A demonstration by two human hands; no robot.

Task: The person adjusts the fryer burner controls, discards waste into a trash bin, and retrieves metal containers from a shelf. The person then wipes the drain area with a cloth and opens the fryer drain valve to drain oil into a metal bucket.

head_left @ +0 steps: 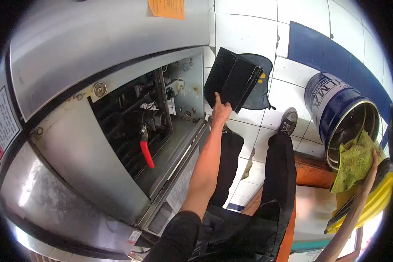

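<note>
Left hand (221, 111) closed on the black tray (232, 78), held clear of the open machine compartment (161, 118). Right hand (372, 168) gripping, seemingly, a green cloth (355, 163) beside the blue can (343, 113). Wiping stage, probably; next, cloth to tray.

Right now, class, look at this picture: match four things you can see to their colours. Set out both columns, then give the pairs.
Things:
1. Valve handle
2. Rag
3. Panel in the left hand
4. Can near the right hand

Colours:
A. black
B. blue
C. red
D. green

Pairs: 1-C, 2-D, 3-A, 4-B
</note>
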